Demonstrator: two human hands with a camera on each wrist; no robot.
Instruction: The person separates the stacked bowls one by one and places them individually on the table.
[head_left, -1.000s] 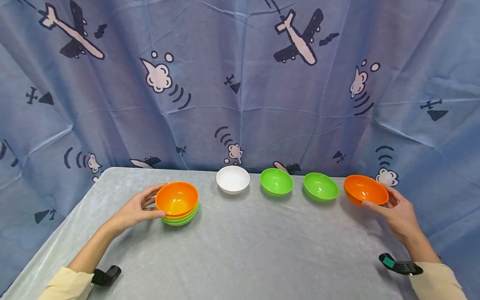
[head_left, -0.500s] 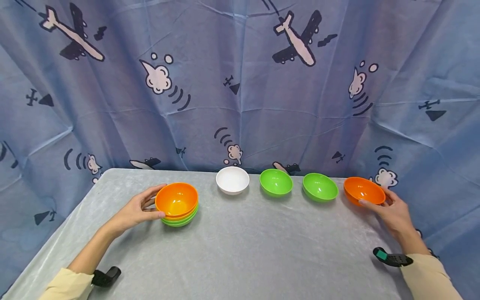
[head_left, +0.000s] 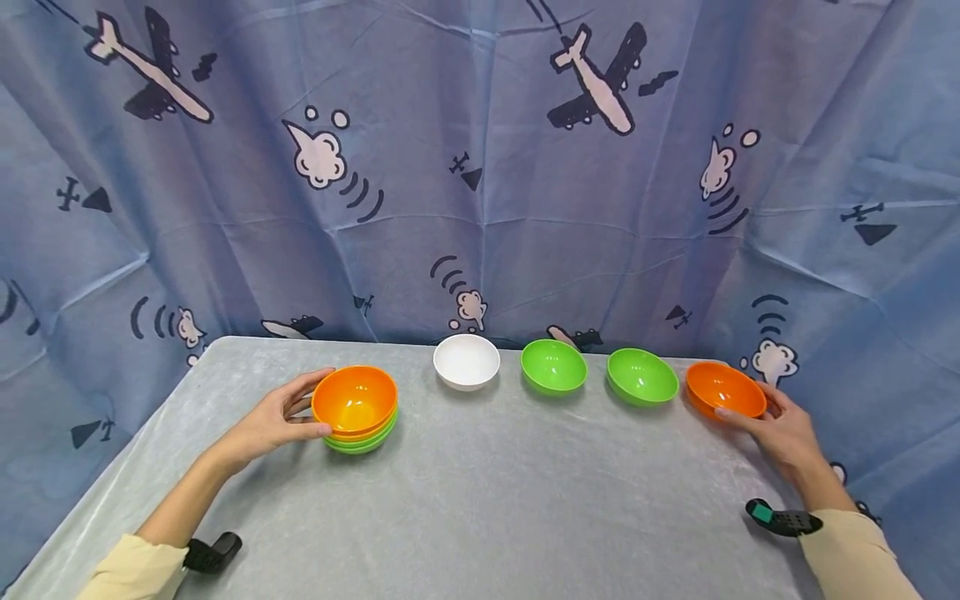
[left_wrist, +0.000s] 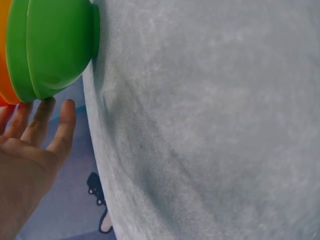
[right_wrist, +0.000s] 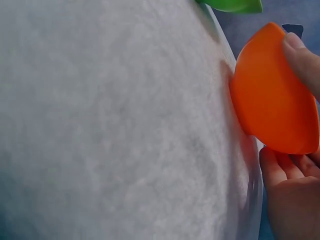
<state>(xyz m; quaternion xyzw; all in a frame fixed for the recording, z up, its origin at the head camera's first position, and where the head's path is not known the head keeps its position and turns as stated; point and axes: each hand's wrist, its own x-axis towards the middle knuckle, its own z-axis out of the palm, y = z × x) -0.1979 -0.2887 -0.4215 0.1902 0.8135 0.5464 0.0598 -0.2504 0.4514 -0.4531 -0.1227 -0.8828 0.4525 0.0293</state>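
Observation:
On the left of the table, my left hand [head_left: 266, 425] holds the side of a stack of bowls [head_left: 355, 402], thumb in front and fingers behind. Orange bowls top the stack, and green bowls [left_wrist: 57, 47] lie beneath them. At the right end of a row of bowls, my right hand [head_left: 787, 437] grips a single orange bowl [head_left: 724, 390] by its right side. In the right wrist view the thumb lies at this bowl's rim, with fingers under its far side; its base is right at the cloth.
A white bowl [head_left: 466, 362] and two green bowls, one nearer the middle [head_left: 553, 367] and one further right [head_left: 642, 377], stand along the back edge. Grey cloth covers the table [head_left: 510, 500]. A blue patterned curtain [head_left: 480, 167] hangs right behind it.
My right hand has moved slightly left and down with the orange bowl, nearer the table and the green bowl beside it. The left hand and its stack have stayed in place.

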